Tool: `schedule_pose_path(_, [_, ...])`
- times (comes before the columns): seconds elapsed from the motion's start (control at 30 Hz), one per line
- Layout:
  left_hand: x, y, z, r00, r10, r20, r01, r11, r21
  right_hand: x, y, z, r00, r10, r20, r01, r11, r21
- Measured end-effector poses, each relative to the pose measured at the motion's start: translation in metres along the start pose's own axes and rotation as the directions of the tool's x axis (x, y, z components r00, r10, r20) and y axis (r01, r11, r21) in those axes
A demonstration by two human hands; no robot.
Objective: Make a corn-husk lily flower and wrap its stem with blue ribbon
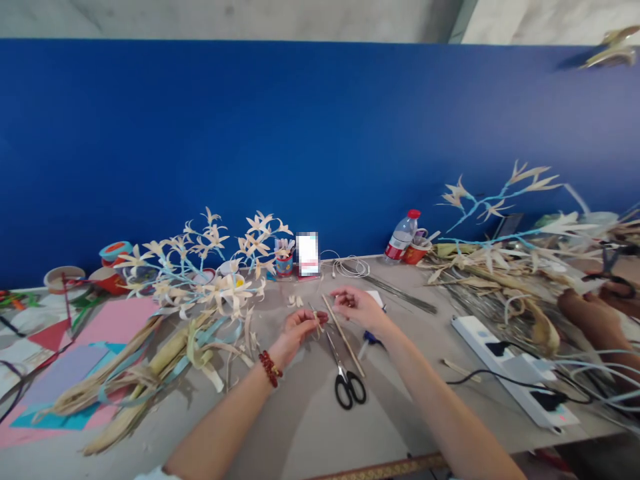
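My left hand point(299, 328), with a red bead bracelet point(271, 369) at the wrist, pinches a small pale husk piece point(317, 325) between thumb and fingertips. Just to its right my right hand point(359, 308) hovers with curled fingers pressed together; whatever it holds, if anything, is too small to name. Between and below the hands lie black-handled scissors point(344, 383), blades pointing away from me. A thin wooden stick point(345, 337) lies slanted beside them. Several small pale husk bits point(295, 301) lie beyond my left hand. Near my right forearm is a dark blue tool point(371, 339).
Husk flowers on blue stems point(200, 283) and dried husks point(165, 350) lie left. At the back are a phone point(307, 255), a bottle point(401, 237) and wires point(407, 293). A power strip point(515, 373) lies right, near another person's hand point(590, 313).
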State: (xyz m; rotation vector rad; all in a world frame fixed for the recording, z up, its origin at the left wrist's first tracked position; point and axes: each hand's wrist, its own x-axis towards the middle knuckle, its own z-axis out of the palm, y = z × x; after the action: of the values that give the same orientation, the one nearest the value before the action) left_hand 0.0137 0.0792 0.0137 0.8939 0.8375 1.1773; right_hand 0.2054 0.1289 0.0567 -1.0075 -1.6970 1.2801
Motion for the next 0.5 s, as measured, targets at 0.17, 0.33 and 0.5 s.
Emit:
schedule_pose_path(0.17, [0.013, -0.001, -0.002, 0.999, 0.021, -0.031, -0.017, 0.993, 0.118, -0.014, -0.018, -0.025, 0.945, -0.089, -0.314, 0.111, 0.992, 0.052])
schedule_pose_path(0.33, [0.014, 0.005, -0.003, 0.998, 0.027, -0.062, -0.014, 0.979, 0.206, -0.037, -0.013, -0.005, 0.980, -0.008, -0.198, 0.005, 1.000, -0.020])
schedule_pose_path(0.5, [-0.007, 0.021, -0.002, 0.998, -0.015, -0.057, 0.024, 0.986, 0.164, -0.058, -0.005, 0.034, 0.985, -0.060, -0.164, 0.044, 0.994, -0.101])
